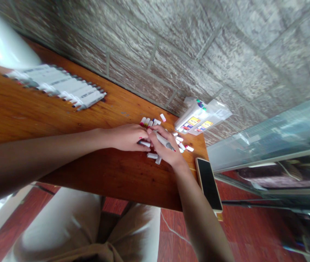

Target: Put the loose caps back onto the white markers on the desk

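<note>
My right hand [168,152] is closed around a white marker [164,141] whose grey end with a red tip points down to the right. My left hand [129,137] meets it from the left, fingers curled, with a white marker cap [145,144] with a dark end at its thumb side. Where the fingertips of both hands meet, the marker's other end is hidden. Loose white caps lie around the hands: several with coloured ends [145,121] behind them, more [181,145] to the right, and a few plain ones [152,155] in front.
A row of capped-looking markers [64,85] lies at the back left, beside a blurred white object [4,40]. A clear plastic case [195,116] with a few markers stands against the brick wall [133,54]. A phone [209,183] rests at the wooden table's [95,178] right edge.
</note>
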`<state>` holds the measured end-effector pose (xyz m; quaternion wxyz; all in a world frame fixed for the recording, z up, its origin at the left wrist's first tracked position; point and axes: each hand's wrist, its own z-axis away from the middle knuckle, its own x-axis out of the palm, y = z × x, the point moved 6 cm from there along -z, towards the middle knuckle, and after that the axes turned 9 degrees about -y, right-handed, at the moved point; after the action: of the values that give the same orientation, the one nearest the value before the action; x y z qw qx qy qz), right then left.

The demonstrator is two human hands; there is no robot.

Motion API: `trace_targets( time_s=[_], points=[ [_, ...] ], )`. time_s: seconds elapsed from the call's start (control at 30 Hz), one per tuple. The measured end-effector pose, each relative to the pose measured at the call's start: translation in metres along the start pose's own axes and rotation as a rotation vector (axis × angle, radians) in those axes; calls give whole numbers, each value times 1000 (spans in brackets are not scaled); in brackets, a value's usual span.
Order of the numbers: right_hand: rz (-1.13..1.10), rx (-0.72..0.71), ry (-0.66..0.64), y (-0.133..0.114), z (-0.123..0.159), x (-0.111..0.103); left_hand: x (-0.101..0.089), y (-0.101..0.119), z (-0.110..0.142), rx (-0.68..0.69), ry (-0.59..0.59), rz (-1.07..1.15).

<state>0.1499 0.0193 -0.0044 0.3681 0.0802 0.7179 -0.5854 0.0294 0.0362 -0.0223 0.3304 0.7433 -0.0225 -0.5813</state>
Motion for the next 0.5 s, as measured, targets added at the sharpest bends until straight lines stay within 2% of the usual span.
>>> trace_targets(
  time_s=[0.5],
  points=[
    [31, 3, -4, -2, 1, -1, -1, 5, 1, -34, -31, 11]
  ],
)
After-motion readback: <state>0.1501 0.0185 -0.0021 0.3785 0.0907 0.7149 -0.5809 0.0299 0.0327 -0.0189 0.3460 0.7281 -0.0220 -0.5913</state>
